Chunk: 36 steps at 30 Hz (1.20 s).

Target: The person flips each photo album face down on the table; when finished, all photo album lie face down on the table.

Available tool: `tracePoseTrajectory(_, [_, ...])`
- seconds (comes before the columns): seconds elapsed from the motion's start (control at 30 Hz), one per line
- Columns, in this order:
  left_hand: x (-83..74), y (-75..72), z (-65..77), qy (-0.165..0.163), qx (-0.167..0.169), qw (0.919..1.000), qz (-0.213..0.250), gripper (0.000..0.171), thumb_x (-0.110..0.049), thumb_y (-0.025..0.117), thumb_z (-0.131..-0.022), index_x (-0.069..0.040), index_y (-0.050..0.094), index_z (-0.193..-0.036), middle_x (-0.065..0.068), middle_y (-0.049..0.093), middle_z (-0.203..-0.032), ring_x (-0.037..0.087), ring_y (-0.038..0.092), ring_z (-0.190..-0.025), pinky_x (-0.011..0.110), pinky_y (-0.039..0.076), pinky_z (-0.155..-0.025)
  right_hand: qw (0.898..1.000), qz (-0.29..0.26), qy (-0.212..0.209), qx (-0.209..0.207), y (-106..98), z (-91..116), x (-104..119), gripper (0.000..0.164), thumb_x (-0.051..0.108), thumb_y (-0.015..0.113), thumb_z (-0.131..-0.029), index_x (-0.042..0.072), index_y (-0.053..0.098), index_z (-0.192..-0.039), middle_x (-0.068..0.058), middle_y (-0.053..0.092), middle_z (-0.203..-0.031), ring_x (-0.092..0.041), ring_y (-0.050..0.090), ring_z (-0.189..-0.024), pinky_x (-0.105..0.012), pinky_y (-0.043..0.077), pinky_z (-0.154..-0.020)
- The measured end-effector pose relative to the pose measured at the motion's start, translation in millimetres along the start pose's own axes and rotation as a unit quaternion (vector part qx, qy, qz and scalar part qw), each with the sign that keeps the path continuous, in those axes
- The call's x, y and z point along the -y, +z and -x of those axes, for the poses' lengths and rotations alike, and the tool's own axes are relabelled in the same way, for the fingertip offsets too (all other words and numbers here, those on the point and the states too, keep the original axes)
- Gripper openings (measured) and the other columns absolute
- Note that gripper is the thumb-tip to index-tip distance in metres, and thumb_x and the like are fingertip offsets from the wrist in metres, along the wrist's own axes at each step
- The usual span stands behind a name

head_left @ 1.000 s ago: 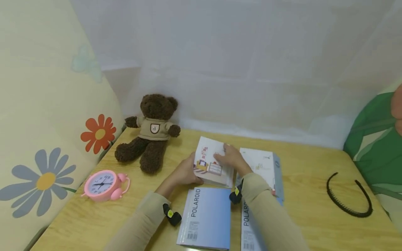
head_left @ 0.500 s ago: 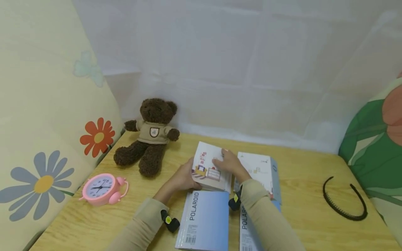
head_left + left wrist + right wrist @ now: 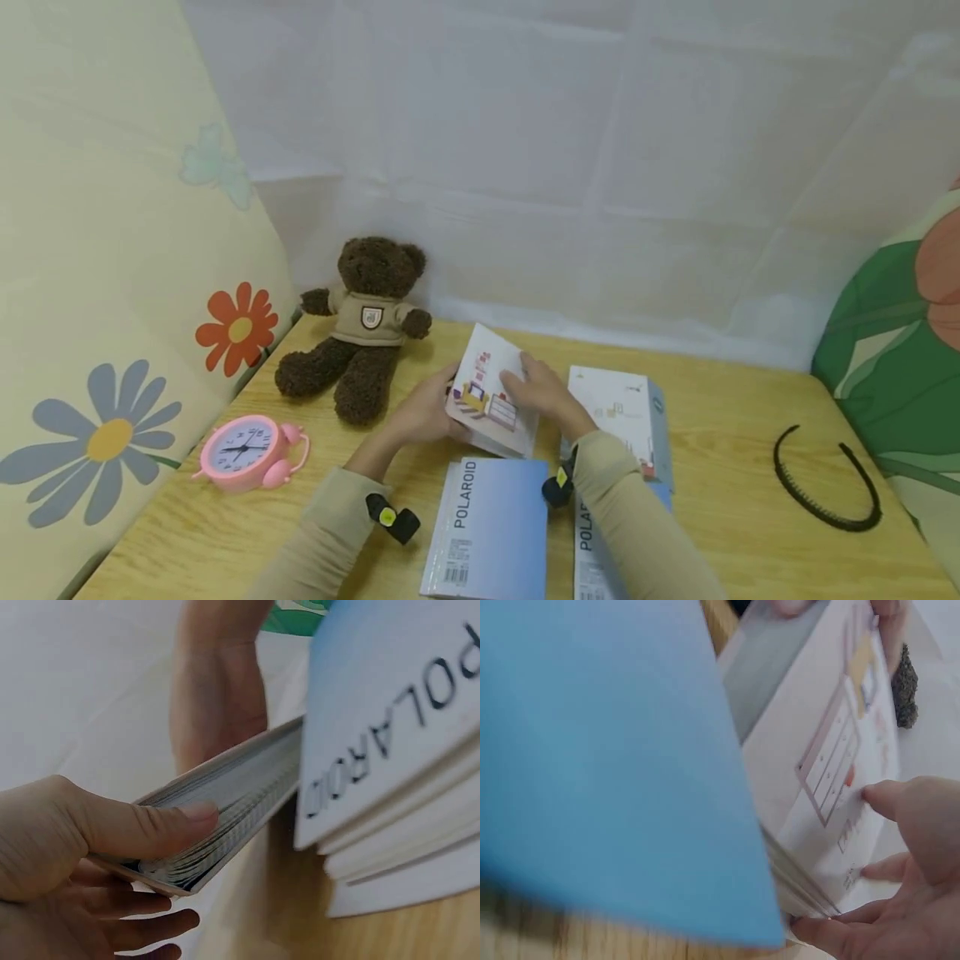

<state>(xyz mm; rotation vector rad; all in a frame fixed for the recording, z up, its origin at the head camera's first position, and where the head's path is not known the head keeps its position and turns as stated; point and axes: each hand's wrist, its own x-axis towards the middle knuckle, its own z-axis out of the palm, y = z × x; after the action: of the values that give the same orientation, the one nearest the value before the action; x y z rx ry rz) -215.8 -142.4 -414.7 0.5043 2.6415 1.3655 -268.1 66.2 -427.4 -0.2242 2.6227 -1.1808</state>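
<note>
A small photo album [image 3: 486, 408] with a white cover and printed furniture drawings is raised and tilted behind the blue POLAROID books. My left hand [image 3: 423, 414] grips its left side; in the left wrist view the thumb [image 3: 169, 829] lies on the page edges and the other fingers are beneath. My right hand [image 3: 546, 388] holds the opposite side, with fingertips on the cover and others at the edge in the right wrist view. A stack of white-and-blue POLAROID books [image 3: 506, 525] lies just in front of the album.
Right of the hands lie a white illustrated album [image 3: 611, 404] and another POLAROID book [image 3: 588, 575], partly under the right sleeve. A brown teddy bear [image 3: 367, 321] sits back left, a pink alarm clock [image 3: 240, 450] front left. A black headband [image 3: 817, 500] lies far right.
The held album has shifted slightly left and tilted more steeply, its lower edge now showing. Both hands have moved left with it, still gripping it.
</note>
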Motion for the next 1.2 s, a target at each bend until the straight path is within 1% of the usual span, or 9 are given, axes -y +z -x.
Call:
tracePoseTrajectory(0.2, [-15.3,-16.9,6.2,0.028,0.022,0.9993,0.011,0.105,0.013,0.081,-0.068,0.0,0.024,-0.155,0.023,0.038,-0.151,0.044,0.052,-0.124,0.049,0.05,-0.097,0.997,-0.075,-0.014,0.01,5,0,7,0.071,0.045,0.041,-0.103,0.009,0.017,-0.159,-0.016,0.024,-0.161,-0.036,0.024,-0.146,-0.05,0.018,-0.118])
tracePoseTrajectory(0.33, [-24.5,-15.2,4.6,0.052,0.025,0.9983,0.012,0.105,0.016,0.078,-0.069,-0.004,0.024,-0.157,0.021,0.037,-0.153,0.043,0.053,-0.123,0.049,0.051,-0.096,0.994,-0.104,-0.023,0.012,3,2,9,0.07,0.047,0.035,-0.105,0.012,0.01,-0.161,-0.015,0.02,-0.162,-0.037,0.021,-0.147,-0.053,0.016,-0.118])
tracePoseTrajectory(0.47, [-34.2,-9.8,2.4,0.087,0.019,0.996,-0.013,0.105,0.017,0.077,-0.067,-0.006,0.026,-0.157,0.019,0.044,-0.149,0.039,0.055,-0.119,0.05,0.051,-0.095,0.99,-0.14,-0.027,0.011,-3,5,12,0.07,0.052,0.029,-0.105,0.017,0.006,-0.161,-0.014,0.015,-0.164,-0.039,0.018,-0.147,-0.056,0.014,-0.118])
tracePoseTrajectory(0.53, [-39.8,-7.3,1.2,0.109,0.015,0.9933,-0.034,0.104,0.016,0.078,-0.067,-0.006,0.028,-0.156,0.018,0.044,-0.149,0.038,0.054,-0.121,0.052,0.049,-0.097,0.987,-0.16,-0.032,0.014,-8,7,14,0.072,0.055,0.027,-0.104,0.018,0.004,-0.161,-0.013,0.011,-0.165,-0.039,0.017,-0.147,-0.058,0.017,-0.116])
tracePoseTrajectory(0.67, [-49.8,-1.5,-2.4,0.142,0.016,0.9872,-0.072,0.1,0.014,0.079,-0.068,-0.003,0.032,-0.154,0.021,0.034,-0.155,0.04,0.042,-0.135,0.054,0.04,-0.107,0.977,-0.204,-0.051,0.019,-22,9,15,0.069,0.054,0.024,-0.105,0.02,0.001,-0.161,-0.015,0.008,-0.165,-0.046,0.025,-0.143,-0.061,0.036,-0.106])
tracePoseTrajectory(0.8, [-59.1,5.2,-3.9,0.142,0.021,0.9849,-0.097,0.095,0.011,0.081,-0.071,-0.002,0.034,-0.152,0.025,0.028,-0.156,0.042,0.031,-0.141,0.054,0.034,-0.111,0.971,-0.231,-0.053,0.021,-34,11,16,0.067,0.053,0.025,-0.105,0.027,-0.002,-0.161,-0.012,0.004,-0.166,-0.046,0.029,-0.141,-0.059,0.048,-0.096])
tracePoseTrajectory(1.03, [-65.0,16.0,-5.8,0.128,0.023,0.9844,-0.118,0.087,0.006,0.081,-0.074,-0.006,0.042,-0.151,0.025,0.026,-0.157,0.046,0.031,-0.14,0.058,0.039,-0.105,0.967,-0.25,-0.038,0.023,-45,16,13,0.066,0.047,0.032,-0.106,0.036,-0.005,-0.159,-0.013,0.008,-0.165,-0.04,0.035,-0.139,-0.055,0.051,-0.093])
tracePoseTrajectory(1.1, [-63.1,17.4,-6.6,0.127,0.022,0.9864,-0.102,0.087,0.006,0.081,-0.074,-0.007,0.043,-0.15,0.023,0.027,-0.158,0.045,0.03,-0.14,0.058,0.04,-0.105,0.965,-0.259,-0.041,0.023,-46,17,11,0.065,0.047,0.033,-0.106,0.037,-0.005,-0.159,-0.013,0.007,-0.165,-0.042,0.035,-0.139,-0.056,0.051,-0.092])
tracePoseTrajectory(1.2, [-56.2,20.3,-7.9,0.115,0.014,0.9924,-0.042,0.099,0.007,0.083,-0.071,-0.008,0.032,-0.155,0.019,0.027,-0.159,0.043,0.038,-0.136,0.057,0.045,-0.1,0.961,-0.272,-0.04,0.022,-44,17,7,0.066,0.047,0.034,-0.106,0.038,-0.004,-0.159,-0.015,0.009,-0.164,-0.044,0.034,-0.139,-0.058,0.051,-0.091])
